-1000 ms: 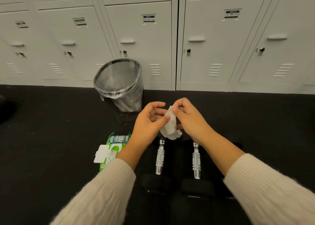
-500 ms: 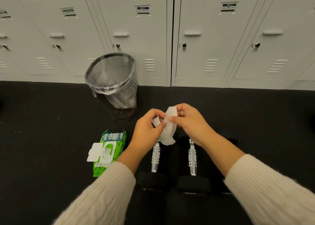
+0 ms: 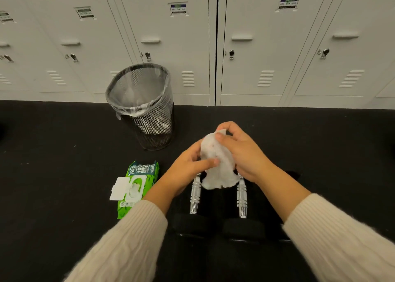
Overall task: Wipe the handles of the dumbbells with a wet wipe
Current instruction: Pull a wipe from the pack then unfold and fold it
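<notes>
Two dumbbells lie side by side on the black floor, each with a chrome handle: the left dumbbell handle (image 3: 195, 194) and the right dumbbell handle (image 3: 242, 196). Their black heads blend into the floor, and the far ends are hidden behind my hands. A white wet wipe (image 3: 215, 166) hangs in the air above the handles. My left hand (image 3: 188, 168) pinches its left side with thumb and fingers. My right hand (image 3: 241, 151) grips its top and right side. The wipe does not touch the handles.
A green wet-wipe pack (image 3: 136, 185) with its white lid flipped open lies on the floor left of the dumbbells. A black mesh waste bin (image 3: 145, 108) lined with clear plastic stands behind it. White lockers (image 3: 245, 46) line the back wall.
The wipe has been spread wider between both hands. My left thumb now presses across its front, and my right hand has moved over its top.
</notes>
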The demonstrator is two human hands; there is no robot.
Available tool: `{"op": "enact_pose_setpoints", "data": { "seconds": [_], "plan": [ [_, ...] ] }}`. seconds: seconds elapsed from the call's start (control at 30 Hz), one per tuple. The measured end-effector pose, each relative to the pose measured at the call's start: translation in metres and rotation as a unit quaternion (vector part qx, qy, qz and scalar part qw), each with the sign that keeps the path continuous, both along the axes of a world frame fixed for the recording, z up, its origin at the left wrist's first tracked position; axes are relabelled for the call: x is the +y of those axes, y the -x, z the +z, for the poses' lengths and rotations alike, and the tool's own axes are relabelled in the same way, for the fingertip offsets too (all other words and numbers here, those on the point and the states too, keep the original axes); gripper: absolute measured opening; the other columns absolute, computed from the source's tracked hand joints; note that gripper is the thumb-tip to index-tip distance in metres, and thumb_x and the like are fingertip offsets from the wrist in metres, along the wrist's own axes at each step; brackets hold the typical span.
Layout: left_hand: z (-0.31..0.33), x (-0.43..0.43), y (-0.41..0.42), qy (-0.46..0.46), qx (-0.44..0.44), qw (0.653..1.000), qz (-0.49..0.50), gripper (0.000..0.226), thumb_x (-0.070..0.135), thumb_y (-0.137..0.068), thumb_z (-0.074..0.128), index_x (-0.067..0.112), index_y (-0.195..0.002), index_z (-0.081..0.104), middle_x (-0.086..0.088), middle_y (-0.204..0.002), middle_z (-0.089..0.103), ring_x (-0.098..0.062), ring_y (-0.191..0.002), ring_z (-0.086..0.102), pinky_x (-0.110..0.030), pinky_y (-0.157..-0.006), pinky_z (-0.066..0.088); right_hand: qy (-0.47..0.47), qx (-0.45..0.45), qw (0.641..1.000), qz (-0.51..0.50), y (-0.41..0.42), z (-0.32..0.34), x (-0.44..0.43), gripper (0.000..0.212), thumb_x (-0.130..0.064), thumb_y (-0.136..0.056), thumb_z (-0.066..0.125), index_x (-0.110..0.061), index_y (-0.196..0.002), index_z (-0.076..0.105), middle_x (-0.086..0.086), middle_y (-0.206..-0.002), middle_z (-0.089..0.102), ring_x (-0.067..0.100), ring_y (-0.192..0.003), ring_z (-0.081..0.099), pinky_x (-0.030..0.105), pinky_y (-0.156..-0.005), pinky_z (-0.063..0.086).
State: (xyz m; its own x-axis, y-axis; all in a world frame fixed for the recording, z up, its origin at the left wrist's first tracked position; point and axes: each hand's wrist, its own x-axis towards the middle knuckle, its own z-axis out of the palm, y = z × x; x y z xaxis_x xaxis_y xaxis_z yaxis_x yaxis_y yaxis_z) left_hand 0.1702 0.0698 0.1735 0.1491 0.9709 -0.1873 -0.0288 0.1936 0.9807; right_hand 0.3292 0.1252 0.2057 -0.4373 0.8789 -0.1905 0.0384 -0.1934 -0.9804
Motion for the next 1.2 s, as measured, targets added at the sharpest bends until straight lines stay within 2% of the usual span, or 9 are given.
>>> {"op": "enact_pose_setpoints", "data": {
  "seconds": [0.17,0.3,0.43,0.53,0.63,0.83,0.93,1.07,1.2],
  "plan": [
    [0.007,0.005,-0.003,0.018,0.006,0.998,0.067,0.02,0.009,-0.084,0.068,-0.001,-0.102,0.068,-0.023,-0.102,0.071,-0.035,-0.096,0.066,-0.047,-0.088,0.05,0.022,0.002,1.0,0.021,-0.006,-0.007,0.004,0.027,-0.041,-0.087,0.063,-0.026,-0.109,0.06,0.009,-0.109,0.068,0.029,-0.1,0.067,0.049,-0.085,0.057],
    [0.009,0.002,-0.004,0.038,-0.039,0.992,0.113,0.029,0.018,-0.079,0.07,-0.006,-0.095,0.069,-0.03,-0.096,0.068,-0.036,-0.084,0.065,-0.046,-0.08,0.05,0.076,-0.058,0.99,0.106,-0.019,-0.026,0.003,0.05,-0.038,-0.072,0.078,-0.017,-0.114,0.061,0.01,-0.111,0.071,0.026,-0.101,0.069,0.045,-0.092,0.054],
    [0.01,-0.001,0.001,0.04,-0.079,0.982,0.169,0.032,0.022,-0.079,0.068,-0.005,-0.096,0.068,-0.024,-0.094,0.068,-0.034,-0.088,0.065,-0.046,-0.083,0.05,0.094,-0.088,0.971,0.201,-0.029,-0.041,-0.005,0.036,-0.022,-0.079,0.075,-0.012,-0.112,0.068,0.006,-0.113,0.072,0.021,-0.108,0.066,0.04,-0.099,0.049],
    [0.01,-0.003,0.008,0.056,-0.128,0.969,0.203,0.031,0.022,-0.086,0.062,-0.002,-0.105,0.068,-0.02,-0.103,0.071,-0.032,-0.096,0.067,-0.042,-0.084,0.054,0.182,0.08,0.972,0.128,-0.036,-0.046,-0.003,0.04,-0.01,-0.082,0.069,-0.004,-0.12,0.061,0.014,-0.124,0.066,0.03,-0.115,0.062,0.045,-0.099,0.048],
    [0.009,-0.004,0.008,0.077,-0.119,0.965,0.222,0.024,0.026,-0.094,0.054,0.009,-0.103,0.068,-0.011,-0.099,0.074,-0.027,-0.09,0.069,-0.047,-0.08,0.055,0.263,0.218,0.939,0.036,-0.04,-0.048,0.002,0.021,-0.01,-0.089,0.06,-0.006,-0.11,0.057,0.018,-0.121,0.063,0.031,-0.112,0.062,0.045,-0.095,0.049],
    [0.004,-0.002,-0.001,0.101,-0.147,0.971,0.159,0.033,0.019,-0.083,0.066,0.006,-0.113,0.064,-0.016,-0.11,0.069,-0.026,-0.093,0.066,-0.04,-0.077,0.052,0.269,0.171,0.948,-0.004,-0.032,-0.046,-0.003,0.032,-0.017,-0.094,0.055,-0.006,-0.125,0.054,0.017,-0.119,0.066,0.03,-0.104,0.066,0.042,-0.079,0.056],
    [0.001,-0.001,0.004,0.117,-0.155,0.973,0.126,0.043,0.005,-0.077,0.068,0.004,-0.12,0.06,-0.015,-0.114,0.067,-0.025,-0.098,0.063,-0.038,-0.085,0.047,0.259,0.16,0.952,-0.021,-0.032,-0.044,-0.001,0.02,-0.018,-0.093,0.057,-0.008,-0.111,0.06,0.017,-0.116,0.067,0.031,-0.104,0.066,0.046,-0.085,0.055],
    [0.002,0.003,0.009,0.104,-0.194,0.957,0.189,0.038,-0.002,-0.082,0.06,0.002,-0.12,0.06,-0.014,-0.109,0.071,-0.023,-0.095,0.068,-0.031,-0.082,0.052,0.255,0.205,0.944,-0.048,-0.032,-0.041,0.003,0.005,-0.015,-0.091,0.059,-0.013,-0.096,0.062,0.016,-0.116,0.067,0.032,-0.107,0.065,0.05,-0.093,0.051],
    [0.003,0.003,0.01,0.117,-0.222,0.94,0.229,0.057,-0.004,-0.078,0.065,0.006,-0.131,0.048,-0.016,-0.113,0.068,-0.024,-0.095,0.066,-0.034,-0.079,0.054,0.232,0.229,0.944,-0.041,-0.03,-0.038,0.005,0.009,-0.013,-0.092,0.058,-0.014,-0.099,0.063,0.015,-0.117,0.065,0.033,-0.111,0.064,0.051,-0.095,0.051]
  ]
}}
